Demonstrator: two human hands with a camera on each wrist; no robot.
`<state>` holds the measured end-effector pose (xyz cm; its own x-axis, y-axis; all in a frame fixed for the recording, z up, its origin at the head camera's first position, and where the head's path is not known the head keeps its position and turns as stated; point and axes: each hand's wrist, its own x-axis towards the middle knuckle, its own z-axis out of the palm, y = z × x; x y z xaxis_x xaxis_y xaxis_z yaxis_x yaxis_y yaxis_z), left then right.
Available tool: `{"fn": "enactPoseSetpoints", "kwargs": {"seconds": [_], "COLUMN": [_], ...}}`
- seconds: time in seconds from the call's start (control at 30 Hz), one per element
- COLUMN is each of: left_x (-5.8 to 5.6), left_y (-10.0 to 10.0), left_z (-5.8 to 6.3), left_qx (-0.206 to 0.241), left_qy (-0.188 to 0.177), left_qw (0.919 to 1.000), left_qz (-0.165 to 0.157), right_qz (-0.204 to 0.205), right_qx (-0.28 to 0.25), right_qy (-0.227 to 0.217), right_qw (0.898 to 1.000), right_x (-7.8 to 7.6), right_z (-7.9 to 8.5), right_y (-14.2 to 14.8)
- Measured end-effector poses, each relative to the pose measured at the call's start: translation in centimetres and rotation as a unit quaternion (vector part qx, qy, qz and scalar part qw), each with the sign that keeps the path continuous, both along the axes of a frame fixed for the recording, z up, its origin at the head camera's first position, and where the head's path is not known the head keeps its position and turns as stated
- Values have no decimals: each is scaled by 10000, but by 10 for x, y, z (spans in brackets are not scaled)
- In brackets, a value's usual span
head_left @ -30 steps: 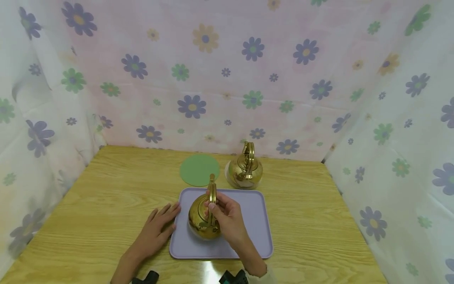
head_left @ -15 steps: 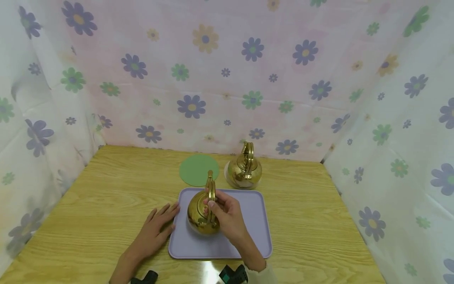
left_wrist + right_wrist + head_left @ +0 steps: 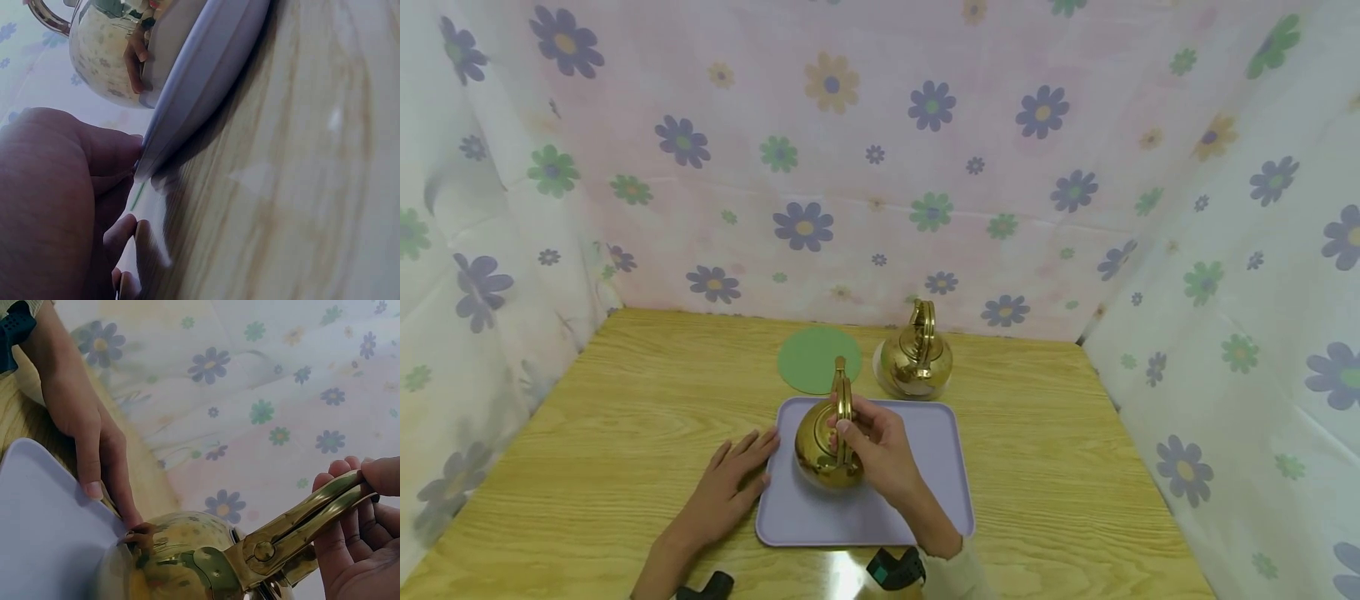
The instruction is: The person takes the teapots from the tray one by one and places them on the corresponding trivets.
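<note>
A shiny gold kettle (image 3: 820, 454) is over the left half of the lilac tray (image 3: 917, 492). My right hand (image 3: 887, 454) grips its upright handle, thumb on the near side and fingers behind; the right wrist view shows the handle (image 3: 312, 515) between thumb and fingers. At the tray's left edge lies my left hand (image 3: 730, 479), palm down with fingers extended. In the left wrist view, the thumb of that hand (image 3: 56, 187) touches the tray's rim (image 3: 187, 106). Behind the tray, a second gold kettle (image 3: 913, 362) stands upright on a pale round mat.
A flat green round mat (image 3: 816, 358) lies behind the tray, left of the second kettle. The wooden table (image 3: 1037, 467) extends to both sides. A flowered cloth (image 3: 865, 183) hangs at the back and along both sides.
The gripped kettle has shifted slightly away from me and to the left, my right hand moving with it. My left hand, the tray and the second kettle have stayed in place.
</note>
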<state>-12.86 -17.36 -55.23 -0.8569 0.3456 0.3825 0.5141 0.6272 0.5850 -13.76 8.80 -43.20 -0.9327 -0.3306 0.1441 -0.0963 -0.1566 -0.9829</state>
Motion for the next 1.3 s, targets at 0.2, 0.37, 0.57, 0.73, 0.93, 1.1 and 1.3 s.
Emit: {"fn": "enactPoseSetpoints", "kwargs": {"seconds": [0.2, 0.37, 0.57, 0.73, 0.93, 1.1, 1.3], "left_x": [0, 1, 1, 1, 1, 2, 2], "left_y": [-1, 0, 0, -1, -1, 0, 2], "left_z": [-1, 0, 2, 3, 2, 4, 6], "left_qx": [36, 44, 71, 88, 80, 86, 83], "left_qy": [-193, -164, -270, -369, -376, -393, -336], "left_qw": [9998, 9999, 9996, 9993, 9993, 9992, 9994], "left_qz": [-4, 0, -21, -31, -9, -4, 10], "right_qz": [26, 25, 92, 107, 110, 122, 103], "right_qx": [7, -17, -32, 68, 120, 109, 143], "right_qy": [53, 31, 110, 75, 16, -31, -16], "right_qw": [10000, 10000, 9999, 9999, 9999, 9999, 9998], "right_x": [-3, -6, -9, -12, -16, -19, -23], "right_z": [-2, -2, -2, -1, 0, 0, 1], "right_y": [-1, -2, -2, -1, -1, -2, -2]}}
